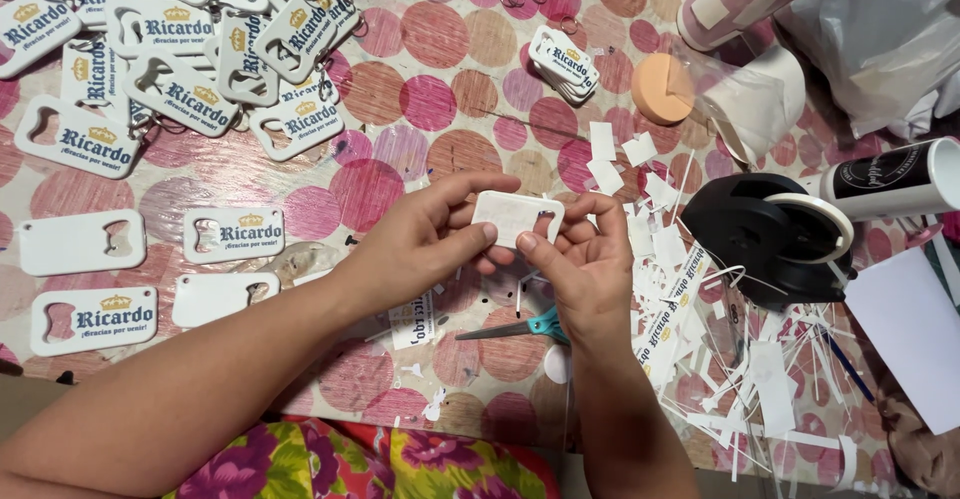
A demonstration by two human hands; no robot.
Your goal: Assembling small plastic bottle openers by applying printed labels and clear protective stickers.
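Both hands pinch one flat white plastic tag [515,216] above the middle of the spotted tablecloth [430,99]; left hand [425,239] grips its left end, right hand [585,259] its right; teal-handled scissors [515,327] lie beneath; printed tags [180,89] crowd the far-left corner.

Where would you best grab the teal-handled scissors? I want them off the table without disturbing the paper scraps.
Grip the teal handles, coming from the right, just under the right hand. The scissors lie flat, closed blades pointing left, so the looped handles are likely the safest hold.
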